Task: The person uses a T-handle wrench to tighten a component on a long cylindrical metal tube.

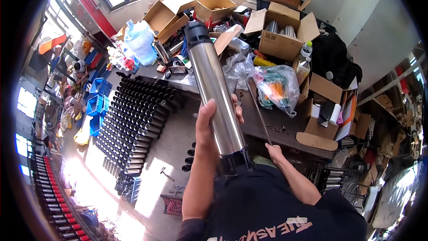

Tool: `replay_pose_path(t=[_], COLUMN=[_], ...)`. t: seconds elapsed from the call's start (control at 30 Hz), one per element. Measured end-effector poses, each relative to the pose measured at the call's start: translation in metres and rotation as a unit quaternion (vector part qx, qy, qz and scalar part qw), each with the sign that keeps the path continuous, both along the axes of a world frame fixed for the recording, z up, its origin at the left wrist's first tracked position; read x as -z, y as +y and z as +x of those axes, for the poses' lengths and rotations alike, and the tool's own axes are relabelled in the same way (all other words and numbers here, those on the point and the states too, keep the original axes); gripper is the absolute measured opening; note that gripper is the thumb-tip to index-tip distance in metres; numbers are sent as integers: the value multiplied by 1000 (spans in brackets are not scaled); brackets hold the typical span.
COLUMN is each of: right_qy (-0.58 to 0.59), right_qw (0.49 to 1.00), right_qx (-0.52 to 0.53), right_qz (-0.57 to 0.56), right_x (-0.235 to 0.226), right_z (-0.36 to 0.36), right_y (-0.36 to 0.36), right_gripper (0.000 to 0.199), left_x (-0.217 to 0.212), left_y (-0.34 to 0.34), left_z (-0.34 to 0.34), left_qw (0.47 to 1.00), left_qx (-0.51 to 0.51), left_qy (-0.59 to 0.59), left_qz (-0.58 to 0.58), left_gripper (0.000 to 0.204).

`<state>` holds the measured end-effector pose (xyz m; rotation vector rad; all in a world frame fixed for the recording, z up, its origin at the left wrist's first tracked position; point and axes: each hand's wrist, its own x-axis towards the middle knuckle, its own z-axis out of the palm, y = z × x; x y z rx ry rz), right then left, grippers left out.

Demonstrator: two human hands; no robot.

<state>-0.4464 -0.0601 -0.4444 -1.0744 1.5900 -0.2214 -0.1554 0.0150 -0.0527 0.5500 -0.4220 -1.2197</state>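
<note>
My left hand (206, 122) is wrapped around a shiny steel cylinder (217, 91) with black fittings at both ends, possibly a pump body. It is tilted, its upper end leaning left over the workbench (285, 138) and its lower end close to my dark shirt. To the right, my right hand (275, 152) is closed on the near end of a thin metal rod (260, 114). The rod slants away across the bench, its far end beside a clear plastic bag (278, 90) with green and orange contents. Small metal parts (278, 129) lie right of the rod.
Open cardboard boxes (281, 42), a large clear water jug (139, 42) and bottles crowd the bench. On the floor at left, rows of black-topped steel cylinders (133, 120) stand beside blue crates (96, 105). A hammer (167, 174) lies nearer. Red-banded cylinders (60, 201) line the lower left.
</note>
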Motion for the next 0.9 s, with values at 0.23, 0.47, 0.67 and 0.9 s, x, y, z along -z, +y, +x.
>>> replay_pose_path(t=[0.23,0.47,0.67,0.9], right_qy=[-225,-189,-163,-103], right_qw=[951,967,967,971], right_qx=[97,97,178,200], right_qz=[190,141,84,83], right_x=[-24,13,9,29], right_z=[85,71,0,-80], right_y=[5,30,45,57], right_gripper=[29,25,22,17], left_x=[-28,5,-1,82], left_y=[-4,7,28,19], left_z=[-1,-3,-4,-1], left_qw=[994,996,983,990], left_qx=[-27,60,-103,95], left_qy=[-100,-38,-146,99], left_qz=[-42,-50,-36,-18], left_gripper=[58,77,79,81])
